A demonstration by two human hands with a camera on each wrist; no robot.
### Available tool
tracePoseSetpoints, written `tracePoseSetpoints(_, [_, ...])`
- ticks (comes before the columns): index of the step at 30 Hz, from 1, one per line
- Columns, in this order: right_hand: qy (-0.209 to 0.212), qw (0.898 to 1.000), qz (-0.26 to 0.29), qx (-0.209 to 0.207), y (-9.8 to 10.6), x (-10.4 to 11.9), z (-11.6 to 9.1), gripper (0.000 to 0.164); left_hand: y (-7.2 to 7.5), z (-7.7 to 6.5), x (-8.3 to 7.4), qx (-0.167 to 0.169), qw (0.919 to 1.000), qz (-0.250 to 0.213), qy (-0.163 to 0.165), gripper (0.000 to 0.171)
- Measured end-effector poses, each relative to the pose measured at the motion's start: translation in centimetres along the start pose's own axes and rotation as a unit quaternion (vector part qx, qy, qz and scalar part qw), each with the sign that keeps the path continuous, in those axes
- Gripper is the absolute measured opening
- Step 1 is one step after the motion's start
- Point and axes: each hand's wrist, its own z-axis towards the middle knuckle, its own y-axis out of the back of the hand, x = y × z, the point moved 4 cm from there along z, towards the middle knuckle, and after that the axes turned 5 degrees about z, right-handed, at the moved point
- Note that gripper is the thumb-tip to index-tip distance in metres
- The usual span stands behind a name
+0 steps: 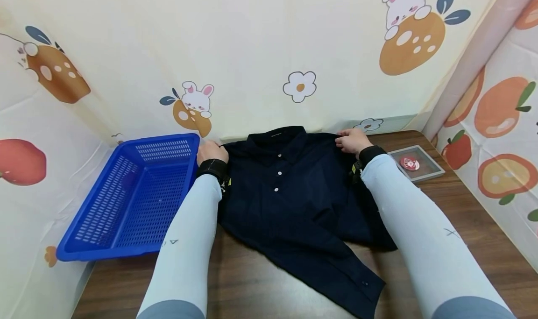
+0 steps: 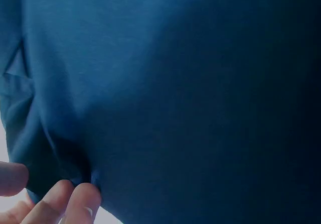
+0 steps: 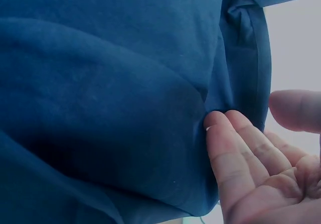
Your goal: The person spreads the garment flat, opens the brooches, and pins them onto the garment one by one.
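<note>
A dark navy long-sleeved shirt [image 1: 290, 207] lies front up on the table, its collar at the far end and white buttons down the placket. One sleeve runs diagonally across the lower part to the near right. My left hand [image 1: 212, 152] is at the left shoulder; its fingertips [image 2: 83, 204] touch the cloth edge, with the thumb apart from them. At the opposite shoulder is my right hand [image 1: 354, 140]. Its nearly straight fingers [image 3: 228, 148] rest against the fabric, and the thumb stands away from the cloth.
To the left of the shirt stands a blue perforated plastic basket [image 1: 130, 252]. A grey framed tray [image 1: 428, 172] with a round red badge [image 1: 409, 163] sits at the right on the wooden table [image 1: 260, 291]. Printed cloth [image 1: 252, 43] hangs behind and at both sides.
</note>
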Motion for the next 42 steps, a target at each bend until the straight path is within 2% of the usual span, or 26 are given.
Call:
tracePoseSetpoints(6, [-0.012,1.000,0.001,0.013,-0.5,-1.0,0.6,0.052,-1.6,1.1,0.9,0.022,0.9984,0.048,0.022,0.026])
tracePoseSetpoints(10, [-0.020,0.999,0.022,0.021,-1.0,-1.1,0.9,0.055,-2.7,2.0,1.5,0.039,0.9968,0.065,0.026,0.025])
tracePoseSetpoints(18, [-0.033,0.998,0.030,0.045,-1.9,-1.8,1.8,0.061,-3.6,3.1,1.9,0.048,0.9958,0.077,0.017,0.022])
tracePoseSetpoints(20, [-0.035,0.998,0.029,0.047,-2.0,-1.9,1.8,0.063,-3.8,3.1,2.0,0.055,0.9962,0.067,0.015,0.023])
tracePoseSetpoints(25, [-0.018,0.998,-0.007,0.064,-2.0,-1.8,2.2,0.070,-4.9,2.9,2.0,0.111,0.9928,0.044,0.006,0.038])
tracePoseSetpoints(31, [0.002,0.992,-0.096,0.079,-2.6,-1.5,2.0,0.083,-6.0,2.7,2.0,0.184,0.9806,0.063,-0.022,0.066])
tracePoseSetpoints(35, [0.008,0.988,-0.125,0.086,-3.2,-1.5,1.9,0.091,-6.4,2.7,2.1,0.216,0.9736,0.066,-0.032,0.079])
tracePoseSetpoints(38, [0.012,0.986,-0.135,0.094,-3.6,-1.7,1.8,0.095,-6.8,2.9,2.3,0.226,0.9722,0.054,-0.034,0.085])
tracePoseSetpoints(42, [0.020,0.985,-0.141,0.101,-3.7,-2.0,1.7,0.096,-7.0,2.8,2.4,0.219,0.9746,0.027,-0.036,0.089])
